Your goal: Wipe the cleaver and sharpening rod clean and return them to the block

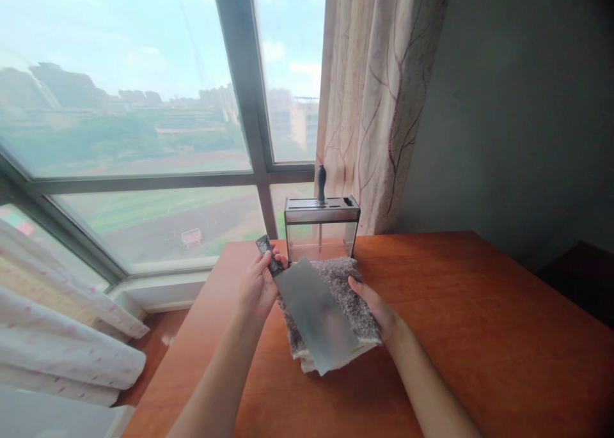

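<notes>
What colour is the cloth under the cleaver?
Speckled grey cloth, paler underneath, seen in the head view.

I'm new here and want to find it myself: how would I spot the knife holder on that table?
Start at the window and follow the curtain down to the wooden table. At its far edge stands the knife holder, a see-through box with a slotted metal top. One dark handle sticks up from it.
</notes>
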Action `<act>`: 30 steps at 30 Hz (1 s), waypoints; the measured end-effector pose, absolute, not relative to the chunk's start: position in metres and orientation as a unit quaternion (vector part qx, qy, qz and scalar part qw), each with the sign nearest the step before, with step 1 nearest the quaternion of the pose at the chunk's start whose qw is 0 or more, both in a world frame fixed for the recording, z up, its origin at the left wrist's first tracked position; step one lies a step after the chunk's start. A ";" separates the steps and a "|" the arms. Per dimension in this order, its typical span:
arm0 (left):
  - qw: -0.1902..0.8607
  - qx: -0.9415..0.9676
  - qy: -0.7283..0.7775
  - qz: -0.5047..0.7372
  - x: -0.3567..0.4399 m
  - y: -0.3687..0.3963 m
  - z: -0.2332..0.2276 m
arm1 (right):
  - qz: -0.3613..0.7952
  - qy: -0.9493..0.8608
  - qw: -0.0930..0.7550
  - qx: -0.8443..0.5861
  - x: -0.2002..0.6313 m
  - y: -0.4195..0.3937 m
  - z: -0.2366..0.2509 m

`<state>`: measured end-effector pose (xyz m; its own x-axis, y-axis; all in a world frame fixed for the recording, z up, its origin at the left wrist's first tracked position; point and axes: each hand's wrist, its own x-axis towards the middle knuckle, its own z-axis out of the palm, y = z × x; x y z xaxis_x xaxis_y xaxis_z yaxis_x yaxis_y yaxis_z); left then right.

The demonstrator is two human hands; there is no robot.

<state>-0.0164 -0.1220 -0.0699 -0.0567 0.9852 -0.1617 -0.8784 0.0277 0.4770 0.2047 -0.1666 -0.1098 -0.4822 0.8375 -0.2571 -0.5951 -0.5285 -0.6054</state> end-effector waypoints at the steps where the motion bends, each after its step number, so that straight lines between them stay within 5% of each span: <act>1: 0.668 0.121 0.244 0.692 -0.016 -0.120 -0.073 | 0.826 -0.235 0.433 -0.274 0.205 -0.167 -0.110; 11: 0.583 0.202 0.318 0.720 -0.015 -0.122 -0.077 | 0.800 -0.284 0.441 -0.292 0.202 -0.166 -0.115; 30: 0.586 0.204 0.326 0.713 -0.015 -0.125 -0.073 | 0.796 -0.345 0.422 -0.263 0.217 -0.166 -0.106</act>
<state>-0.0152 -0.1248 -0.0732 -0.2302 0.9688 -0.0919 -0.7033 -0.1004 0.7038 0.2173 -0.1663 -0.1064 -0.5058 0.8532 -0.1275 -0.4907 -0.4061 -0.7709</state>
